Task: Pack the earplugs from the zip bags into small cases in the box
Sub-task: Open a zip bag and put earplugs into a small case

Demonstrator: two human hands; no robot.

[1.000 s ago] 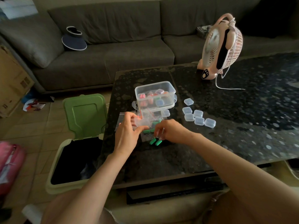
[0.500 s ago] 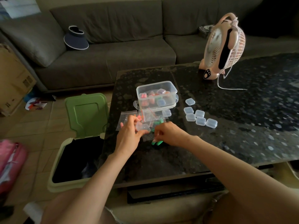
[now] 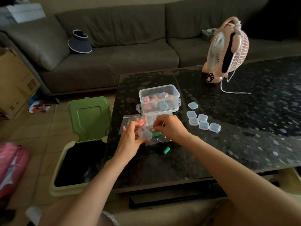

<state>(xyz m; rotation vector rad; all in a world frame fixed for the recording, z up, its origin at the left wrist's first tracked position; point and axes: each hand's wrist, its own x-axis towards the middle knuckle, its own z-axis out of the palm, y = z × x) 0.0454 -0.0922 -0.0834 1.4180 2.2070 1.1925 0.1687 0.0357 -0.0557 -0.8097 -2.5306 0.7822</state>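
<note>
My left hand (image 3: 130,141) steadies small clear plastic case (image 3: 145,134), mouth open for loading; my right hand (image 3: 169,128) pinches green foam earplug (image 3: 152,130) just beside it.

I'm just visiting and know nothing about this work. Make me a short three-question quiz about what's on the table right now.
1. True or false: the clear box already holds filled cases.
2. How many empty small cases lie in the group right of the box?
3. Which colour is the loose earplug lying on the table near the person? A) green B) orange C) purple

Key
1. True: coloured cases show through its wall.
2. Six.
3. A. The left hand holds a clear case; the right hand pinches something green at it.
</note>
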